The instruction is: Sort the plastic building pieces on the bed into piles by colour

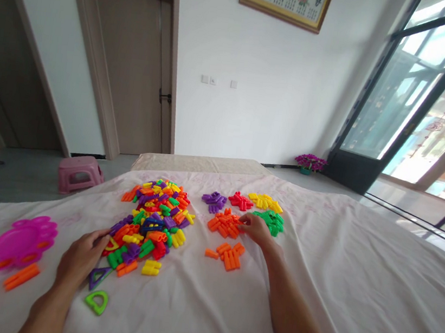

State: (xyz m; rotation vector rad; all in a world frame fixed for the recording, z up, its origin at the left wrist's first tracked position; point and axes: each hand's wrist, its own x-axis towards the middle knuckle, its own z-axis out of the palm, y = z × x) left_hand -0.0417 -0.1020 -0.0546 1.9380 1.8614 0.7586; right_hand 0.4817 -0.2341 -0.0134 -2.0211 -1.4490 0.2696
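While the left hand (80, 256) is placed at the left edge of the mixed pile (164, 211), the orange heap (223, 223), right of that pile, is met on its side away from it by the right hand (255, 229); whether anything is gripped cannot be told.

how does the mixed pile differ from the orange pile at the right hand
The mixed pile is large and multicoloured; the orange pile is small and one colour. The left hand is at the mixed pile, the right hand at the orange pile. Both lie on the pale cloth.
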